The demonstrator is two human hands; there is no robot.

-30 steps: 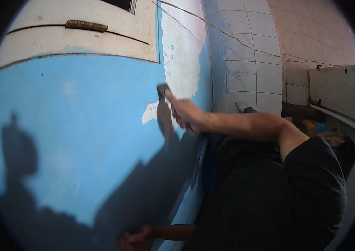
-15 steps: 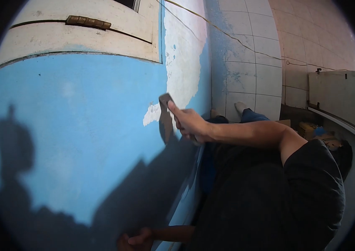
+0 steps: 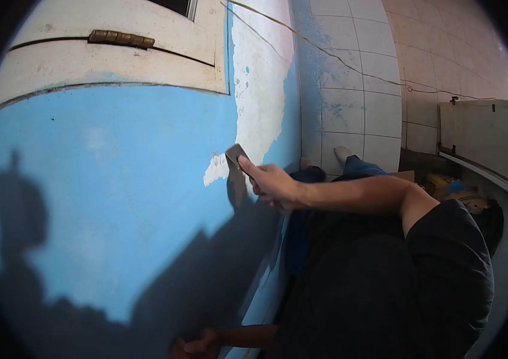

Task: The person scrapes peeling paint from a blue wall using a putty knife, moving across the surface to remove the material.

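My right hand (image 3: 275,185) is closed around a flat scraper (image 3: 236,154) with a broad, dark grey end, the thumb pressed along its face. The scraper's end is at the wall, at the edge of a bare white patch (image 3: 260,113) where the blue paint (image 3: 146,143) is gone. A smaller peeled spot (image 3: 215,170) shows just beside the end. Low in the view, my left hand (image 3: 200,344) is in deep shadow close to the wall, its fingers curled. Whether anything is in them is hidden.
A white wooden frame with a brass hinge (image 3: 121,39) borders the paint. A thin cable (image 3: 337,57) runs across above the tiled floor (image 3: 343,72), where blue flakes lie. My feet (image 3: 342,154) stand near the wall. A white panel (image 3: 487,140) and cluttered items (image 3: 445,185) are at right.
The scraper and my right hand have shifted slightly down in the view, and the wall has drifted a little left with the camera. My left hand stays about where it was.
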